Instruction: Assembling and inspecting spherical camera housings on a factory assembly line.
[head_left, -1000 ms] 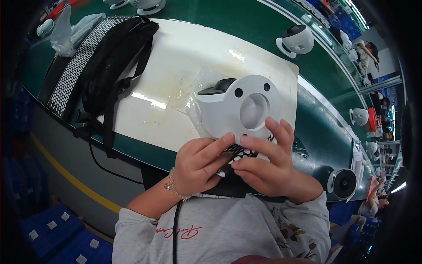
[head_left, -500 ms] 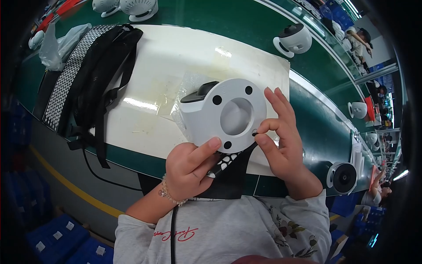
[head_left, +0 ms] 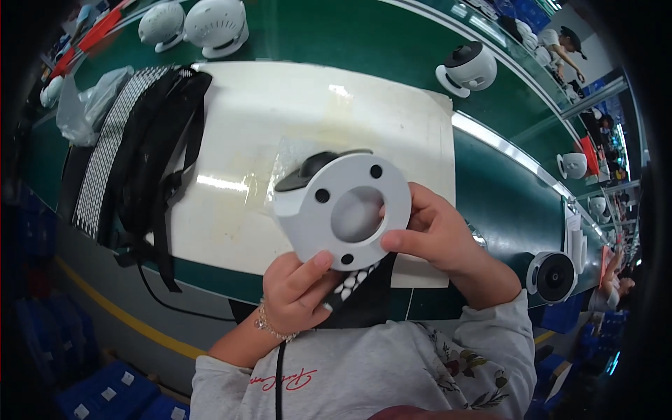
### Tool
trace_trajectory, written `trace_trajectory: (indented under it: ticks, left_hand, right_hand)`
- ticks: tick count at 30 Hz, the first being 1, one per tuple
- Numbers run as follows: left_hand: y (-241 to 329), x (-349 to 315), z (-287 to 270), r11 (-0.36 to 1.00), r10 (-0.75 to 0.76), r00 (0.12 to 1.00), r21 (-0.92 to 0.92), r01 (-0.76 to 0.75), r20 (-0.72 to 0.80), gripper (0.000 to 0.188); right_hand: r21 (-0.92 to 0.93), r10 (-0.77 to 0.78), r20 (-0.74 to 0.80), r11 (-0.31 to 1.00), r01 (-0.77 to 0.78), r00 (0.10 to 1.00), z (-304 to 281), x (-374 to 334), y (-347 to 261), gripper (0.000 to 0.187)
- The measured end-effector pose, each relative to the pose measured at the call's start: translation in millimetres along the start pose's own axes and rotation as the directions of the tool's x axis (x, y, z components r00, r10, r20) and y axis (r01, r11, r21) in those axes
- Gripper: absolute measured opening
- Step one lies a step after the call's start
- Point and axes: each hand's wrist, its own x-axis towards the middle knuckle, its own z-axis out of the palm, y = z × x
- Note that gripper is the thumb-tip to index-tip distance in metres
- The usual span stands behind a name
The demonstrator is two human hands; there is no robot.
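A white ring-based appliance (head_left: 297,217), resembling a small desk fan, is held tilted with its underside up. Black round pads (head_left: 322,195) dot the ring; three show. My left hand (head_left: 297,290) grips its lower left edge, thumb on the ring. On the right side my right hand (head_left: 441,234) clasps the ring, thumb on the face and fingers behind, one fingertip showing through the hole. Its thumb covers part of the ring, so what lies under it is hidden. Behind the ring a dark rounded part (head_left: 315,168) sticks out. A black strip with white spots (head_left: 350,285) shows below, beside my left hand.
A cream sheet (head_left: 231,133) covers part of the green bench (head_left: 315,35). Black bags with straps (head_left: 150,154) and a clear plastic bag (head_left: 87,108) lie at left. Similar white appliances (head_left: 476,66) stand around the far side and right. Blue bins (head_left: 105,392) are lower left.
My right hand, which pinched a small black piece at the ring's lower right, now wraps round the ring with its thumb pressed there. The appliance has shifted slightly left and down in view.
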Motion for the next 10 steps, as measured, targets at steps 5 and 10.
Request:
trace_trajectory:
  ticks: [5, 10]
  left_hand:
    - [0.3, -10.3, -8.3, 0.999, -0.012, 0.996, -0.038, 0.015, 0.087, 0.029]
    - [-2.9, -10.2, -7.6, 0.995, -0.06, 0.984, -0.063, 0.071, 0.165, 0.038]
  right_hand:
    - [0.254, -0.162, -0.033, 0.953, 0.165, 0.986, -47.5, 39.0, -18.3, 0.04]
    - [-0.856, -0.586, -0.266, 0.508, 0.091, 0.765, -96.3, 116.0, -16.9, 0.045]
